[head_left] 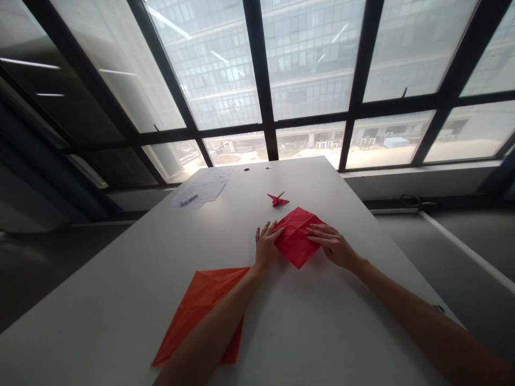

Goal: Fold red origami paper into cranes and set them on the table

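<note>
A creased red paper sheet (pixel 296 236) lies on the white table in front of me, turned so that one corner points toward me. My left hand (pixel 266 246) is at its left edge, thumb on the paper and the other fingers spread beside it. Across the right part of the sheet rest the outstretched fingers of my right hand (pixel 332 244). Just beyond the sheet stands a small folded red paper crane (pixel 278 200). An orange paper sheet (pixel 197 300), also creased, lies nearer to me, partly covered by my left forearm.
White printed papers (pixel 211 191) lie at the table's far left, with a white marker-like stick (pixel 189 199) on them. The white table (pixel 132 289) reaches toward large windows with dark frames (pixel 269 142). A dark cable (pixel 418 201) is by the wall at right.
</note>
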`<state>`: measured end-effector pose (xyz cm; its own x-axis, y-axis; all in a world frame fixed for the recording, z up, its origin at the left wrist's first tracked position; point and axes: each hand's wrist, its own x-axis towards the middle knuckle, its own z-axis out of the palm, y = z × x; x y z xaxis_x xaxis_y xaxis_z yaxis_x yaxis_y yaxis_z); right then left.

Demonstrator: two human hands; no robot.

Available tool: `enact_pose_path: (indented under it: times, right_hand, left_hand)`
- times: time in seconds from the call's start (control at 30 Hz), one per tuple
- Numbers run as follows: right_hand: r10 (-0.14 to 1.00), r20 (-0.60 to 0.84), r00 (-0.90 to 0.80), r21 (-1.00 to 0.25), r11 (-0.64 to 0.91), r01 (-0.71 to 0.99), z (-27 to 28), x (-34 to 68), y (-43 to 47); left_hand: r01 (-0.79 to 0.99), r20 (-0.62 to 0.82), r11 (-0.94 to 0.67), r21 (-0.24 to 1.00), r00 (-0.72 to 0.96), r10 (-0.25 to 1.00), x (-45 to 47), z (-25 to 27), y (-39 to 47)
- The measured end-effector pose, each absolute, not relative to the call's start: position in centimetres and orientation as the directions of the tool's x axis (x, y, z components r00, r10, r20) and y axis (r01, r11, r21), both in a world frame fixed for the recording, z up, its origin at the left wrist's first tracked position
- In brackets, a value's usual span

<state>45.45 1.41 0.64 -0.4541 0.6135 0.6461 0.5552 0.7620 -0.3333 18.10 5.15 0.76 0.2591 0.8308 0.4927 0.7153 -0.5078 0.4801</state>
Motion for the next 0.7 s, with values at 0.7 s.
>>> enact_pose_path:
  times: [0.7]
  right_hand:
    - [0.813,0.445,-0.377,-0.361,0.547,0.755,-0.2,44.8,1.3]
  left_hand:
    - [0.577,0.199,-0.718,0.390,0.708,0.677,18.7,0.9,4.1]
